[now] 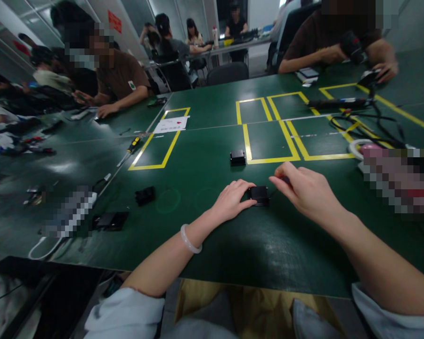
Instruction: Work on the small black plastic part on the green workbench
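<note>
On the green table, my left hand (pixel 233 200) grips the left side of a small black box-shaped part (pixel 259 195), thumb in front and fingers behind. To the right of that part, my right hand (pixel 302 189) is closed in a pinch just above the table. Something small and dark shows at its fingers, too little to name. A second black block (pixel 238 157) lies farther off, beside a yellow tape outline. Left of my left hand are another black part (pixel 144 195) and a flat black piece (pixel 110 220).
Yellow tape rectangles (pixel 164 165) mark the table. A yellow-black screwdriver (pixel 133 145) and a paper sheet (pixel 171 124) lie to the left. Black cables (pixel 381 125) and a roll of tape (pixel 356 149) are at right. Across the table, a person (pixel 325 49) holds a dark tool.
</note>
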`<state>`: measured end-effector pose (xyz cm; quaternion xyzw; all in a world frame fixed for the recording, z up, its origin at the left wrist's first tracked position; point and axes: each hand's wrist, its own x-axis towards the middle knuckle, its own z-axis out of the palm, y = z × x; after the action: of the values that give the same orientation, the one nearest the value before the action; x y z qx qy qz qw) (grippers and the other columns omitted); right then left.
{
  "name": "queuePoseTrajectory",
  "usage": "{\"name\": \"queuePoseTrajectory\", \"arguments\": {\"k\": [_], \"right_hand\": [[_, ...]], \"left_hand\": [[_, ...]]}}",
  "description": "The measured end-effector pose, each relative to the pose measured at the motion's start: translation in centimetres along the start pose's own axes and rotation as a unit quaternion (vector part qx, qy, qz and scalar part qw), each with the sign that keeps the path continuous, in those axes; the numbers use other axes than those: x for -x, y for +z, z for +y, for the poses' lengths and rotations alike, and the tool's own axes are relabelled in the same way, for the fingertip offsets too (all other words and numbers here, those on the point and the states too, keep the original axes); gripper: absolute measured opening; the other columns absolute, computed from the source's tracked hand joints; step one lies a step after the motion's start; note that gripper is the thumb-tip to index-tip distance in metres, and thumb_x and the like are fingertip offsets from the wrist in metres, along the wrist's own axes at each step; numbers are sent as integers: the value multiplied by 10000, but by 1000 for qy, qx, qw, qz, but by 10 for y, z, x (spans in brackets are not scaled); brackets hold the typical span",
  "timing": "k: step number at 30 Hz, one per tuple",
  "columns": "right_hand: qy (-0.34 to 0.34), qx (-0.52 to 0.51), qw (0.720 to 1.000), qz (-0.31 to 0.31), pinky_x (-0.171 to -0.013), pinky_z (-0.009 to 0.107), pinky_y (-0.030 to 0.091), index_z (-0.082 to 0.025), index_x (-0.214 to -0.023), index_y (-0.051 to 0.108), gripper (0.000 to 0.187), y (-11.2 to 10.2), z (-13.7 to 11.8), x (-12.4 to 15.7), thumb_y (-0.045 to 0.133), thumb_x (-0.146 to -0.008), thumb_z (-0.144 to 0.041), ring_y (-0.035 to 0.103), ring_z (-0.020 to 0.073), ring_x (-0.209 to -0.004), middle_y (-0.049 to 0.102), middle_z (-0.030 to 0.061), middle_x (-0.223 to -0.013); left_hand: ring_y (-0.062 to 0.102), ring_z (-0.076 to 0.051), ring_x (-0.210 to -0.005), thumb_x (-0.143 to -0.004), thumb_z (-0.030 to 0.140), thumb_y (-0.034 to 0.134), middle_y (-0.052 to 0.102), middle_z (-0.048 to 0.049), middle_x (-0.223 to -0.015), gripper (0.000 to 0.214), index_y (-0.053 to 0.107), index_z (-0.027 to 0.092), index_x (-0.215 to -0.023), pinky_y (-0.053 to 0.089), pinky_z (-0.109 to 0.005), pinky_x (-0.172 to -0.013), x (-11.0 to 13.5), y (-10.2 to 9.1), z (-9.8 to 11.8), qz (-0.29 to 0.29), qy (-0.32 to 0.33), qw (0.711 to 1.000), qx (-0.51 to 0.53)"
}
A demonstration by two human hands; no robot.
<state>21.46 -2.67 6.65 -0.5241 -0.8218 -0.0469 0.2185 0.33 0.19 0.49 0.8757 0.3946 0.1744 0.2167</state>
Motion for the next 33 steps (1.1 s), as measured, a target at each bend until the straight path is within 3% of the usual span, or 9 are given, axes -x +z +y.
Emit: {"name": "queuePoseTrajectory", "arguments": {"k": [5, 11, 16, 21, 26, 33], "right_hand": [[-6, 10, 1000, 8, -600, 278, 361, -180, -986, 502, 203, -2, 1, 1, 342, -932, -292, 589, 172, -677, 652, 57, -817], [-29, 43, 998, 27, -611, 287, 347, -189, -855, 530, 235, -2, -1, 2, 380, -935, -352, 551, 167, -618, 625, 38, -693], [-17, 24, 999, 40, -611, 279, 351, -166, -993, 514, 206, 2, -3, 3, 385, -926, -311, 551, 164, -618, 624, 36, -727], [-29, 39, 998, 42, -622, 278, 344, -185, -868, 525, 218, 2, -2, 3, 394, -932, -347, 537, 160, -618, 611, 29, -690], [-26, 43, 998, 46, -630, 275, 344, -170, -946, 527, 156, 1, -3, 3, 412, -911, -269, 541, 157, -632, 619, 27, -730], [-36, 53, 997, 50, -627, 276, 331, -186, -842, 526, 204, 1, -1, 3, 420, -928, -339, 519, 149, -610, 609, 19, -693]], "left_hand": [[513, -233, -1041, -892, 406, 544, 551, -69, -1153, 352, 509, 228, -1193, 425, -381, -908, 1, 3, 0, 7, -2, 1000, -5], [516, -231, -1031, -894, 405, 543, 553, -66, -1140, 350, 502, 223, -1190, 426, -377, -903, 1, 5, 0, 13, -4, 1000, -13], [516, -233, -1028, -895, 402, 543, 555, -64, -1132, 344, 504, 229, -1189, 429, -376, -897, 2, 5, 0, 13, -4, 1000, -11], [514, -230, -1020, -896, 402, 542, 557, -61, -1130, 346, 501, 224, -1189, 428, -372, -896, 3, 6, -1, 18, 0, 1000, -7], [507, -232, -1040, -892, 399, 549, 554, -62, -1145, 348, 502, 221, -1187, 423, -374, -912, 3, 7, -1, 20, -1, 1000, -6], [511, -229, -1032, -892, 392, 550, 556, -59, -1143, 355, 496, 220, -1197, 427, -368, -906, 3, 7, -1, 23, -1, 1000, -10]]}}
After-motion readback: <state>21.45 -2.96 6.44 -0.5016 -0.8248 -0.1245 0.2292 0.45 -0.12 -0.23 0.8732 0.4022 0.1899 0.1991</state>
